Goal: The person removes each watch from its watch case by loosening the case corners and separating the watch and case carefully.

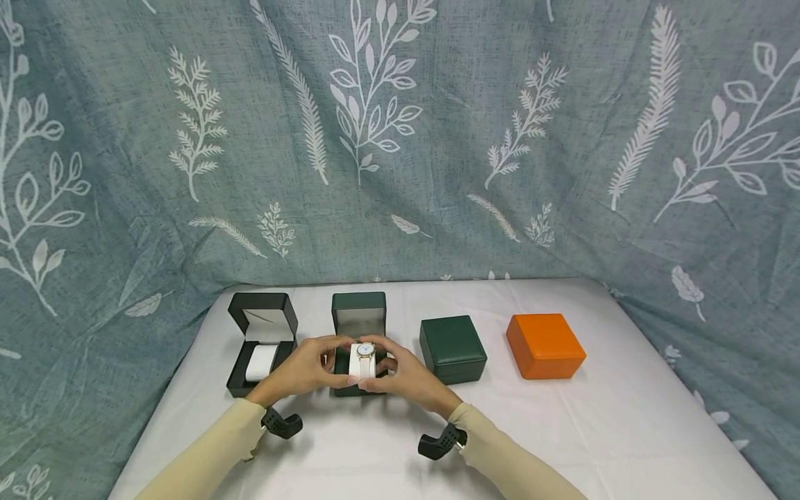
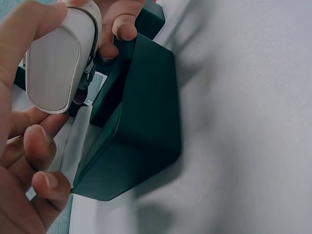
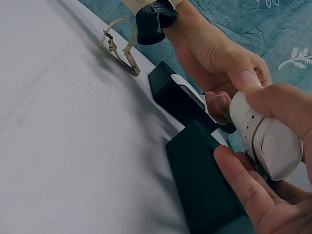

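Both hands hold a white watch cushion [image 1: 354, 361] in front of the open green watch box [image 1: 359, 301]. A small watch [image 1: 365, 351] with a round face and a pale strap is wrapped around it. My left hand [image 1: 307, 367] pinches the cushion's left end between thumb and fingers, and my right hand [image 1: 414, 378] grips the right end. In the left wrist view, the cushion's rounded end [image 2: 52, 68] sits close above the green box [image 2: 151, 112]. Small holes show along the strap [image 3: 249, 122] in the right wrist view. The hands partly cover the box's lower half.
On the left stands an open black box [image 1: 240, 368] with a white cushion [image 1: 260, 362] inside. To the right are a closed green box [image 1: 453, 348] and a closed orange box [image 1: 546, 346]. Near the left wrist lies a beige looped band [image 3: 127, 56] on the white cloth.
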`<state>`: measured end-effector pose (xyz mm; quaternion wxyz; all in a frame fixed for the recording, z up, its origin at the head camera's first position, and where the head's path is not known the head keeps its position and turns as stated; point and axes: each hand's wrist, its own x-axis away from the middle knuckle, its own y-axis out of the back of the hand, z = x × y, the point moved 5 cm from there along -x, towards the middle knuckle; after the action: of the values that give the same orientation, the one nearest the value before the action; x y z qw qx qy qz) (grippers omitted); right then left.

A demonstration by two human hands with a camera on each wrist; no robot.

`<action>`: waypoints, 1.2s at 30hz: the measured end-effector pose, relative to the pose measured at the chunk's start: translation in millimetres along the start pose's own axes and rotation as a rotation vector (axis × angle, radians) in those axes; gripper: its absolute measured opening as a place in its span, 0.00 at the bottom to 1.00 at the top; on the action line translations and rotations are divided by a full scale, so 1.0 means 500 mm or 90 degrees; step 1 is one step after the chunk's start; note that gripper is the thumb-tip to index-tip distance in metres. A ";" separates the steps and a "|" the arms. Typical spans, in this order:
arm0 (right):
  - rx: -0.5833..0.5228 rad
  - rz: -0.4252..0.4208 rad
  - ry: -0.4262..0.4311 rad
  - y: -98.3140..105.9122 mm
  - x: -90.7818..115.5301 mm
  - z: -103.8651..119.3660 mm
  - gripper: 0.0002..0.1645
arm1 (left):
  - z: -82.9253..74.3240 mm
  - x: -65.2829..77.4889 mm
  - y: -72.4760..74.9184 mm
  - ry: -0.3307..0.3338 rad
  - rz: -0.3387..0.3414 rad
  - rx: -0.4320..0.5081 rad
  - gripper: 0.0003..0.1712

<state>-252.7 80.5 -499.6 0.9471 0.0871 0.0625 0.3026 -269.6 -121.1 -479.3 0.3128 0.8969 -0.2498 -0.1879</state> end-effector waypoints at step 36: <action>-0.066 -0.002 -0.025 -0.007 0.005 0.001 0.45 | 0.001 0.007 0.002 -0.019 -0.002 -0.008 0.35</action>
<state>-248.6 78.8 -499.8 0.9518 0.0435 0.0284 0.3023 -267.2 -123.9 -479.6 0.3146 0.8923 -0.2518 -0.2035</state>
